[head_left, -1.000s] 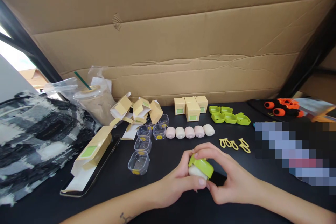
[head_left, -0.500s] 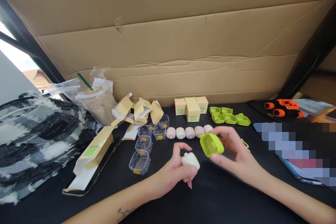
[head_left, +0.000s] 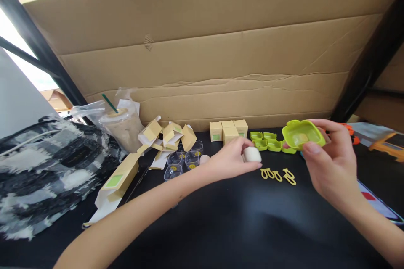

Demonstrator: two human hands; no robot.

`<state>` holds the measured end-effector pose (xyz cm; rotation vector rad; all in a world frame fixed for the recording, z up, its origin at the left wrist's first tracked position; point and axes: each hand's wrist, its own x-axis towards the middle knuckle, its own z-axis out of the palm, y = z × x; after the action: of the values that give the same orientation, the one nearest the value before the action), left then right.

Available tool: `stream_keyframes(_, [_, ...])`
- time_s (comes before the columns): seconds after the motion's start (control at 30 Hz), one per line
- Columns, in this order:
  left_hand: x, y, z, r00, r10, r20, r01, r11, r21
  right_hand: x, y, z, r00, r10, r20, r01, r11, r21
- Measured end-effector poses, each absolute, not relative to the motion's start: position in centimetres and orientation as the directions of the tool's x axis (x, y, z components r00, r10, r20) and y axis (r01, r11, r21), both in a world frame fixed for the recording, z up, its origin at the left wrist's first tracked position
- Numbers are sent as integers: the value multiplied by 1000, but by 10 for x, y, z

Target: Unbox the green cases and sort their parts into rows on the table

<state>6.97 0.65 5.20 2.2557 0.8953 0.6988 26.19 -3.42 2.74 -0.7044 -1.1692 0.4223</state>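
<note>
Left hand: fingers grasping a white rounded case, just beyond the yellow loops on the black surface; a pink case shows past the wrist.
Right hand: the fingers of the right hand pinch a green cover, raised and well apart from the white case.
Green cover: hollow side tipped into view – a small pale patch at its inner base.
Other green covers: a cluster of shallow green shells behind the loops.
Clear tubs: grouped see-through tubs with yellow stickers, their print too small to read.
Upright boxes: closed tan boxes with green labels, unreadable.
Opened boxes: tan cartons, flaps loose; nearer, a longer carton bears a green label – also unreadable.
Cup: a lidded cup holding a pale brown drink, green straw through the lid.
</note>
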Motion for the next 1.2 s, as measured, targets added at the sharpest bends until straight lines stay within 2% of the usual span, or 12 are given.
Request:
stream_keyframes(0.1, [103, 29, 47, 694, 677, 242, 500, -696, 515, 263, -32, 26, 389, 613, 688, 60, 728, -683])
stream_keyframes(0.2, [123, 44, 36, 718, 666, 201, 557, -724, 407, 264, -32, 25, 397, 604, 691, 86, 725, -683])
stream_keyframes(0.5, [131, 59, 7, 704, 704, 88, 650, -690, 319, 261, -43, 29, 355, 654, 668, 99, 684, -723])
stream_keyframes(0.7, [132, 57, 6, 714, 698, 56, 647, -687, 331, 260, -40, 22, 308, 665, 680, 109, 685, -720])
stream_keyframes(0.83, [127, 52, 9, 702, 707, 82, 632, -672, 386, 259, -38, 20, 269, 682, 680, 115, 679, -725])
stream_keyframes(1.07, [90, 12, 37, 582, 761, 286, 524, -620, 583, 248, -42, 13, 97, 805, 585, 104, 577, -810])
stream_keyframes(1.13, [77, -4, 37, 549, 794, 261, 399, -524, 752, 243, -43, 7, -1, 822, 570, 95, 567, -818])
stream_keyframes(1.17, [71, -12, 34, 522, 829, 201, 250, -374, 893, 240, -44, 3, -41, 826, 562, 104, 563, -820])
stream_keyframes(1.2, [66, -20, 30, 489, 864, 119, 94, -188, 978, 237, -44, -1, -74, 829, 554, 128, 559, -820])
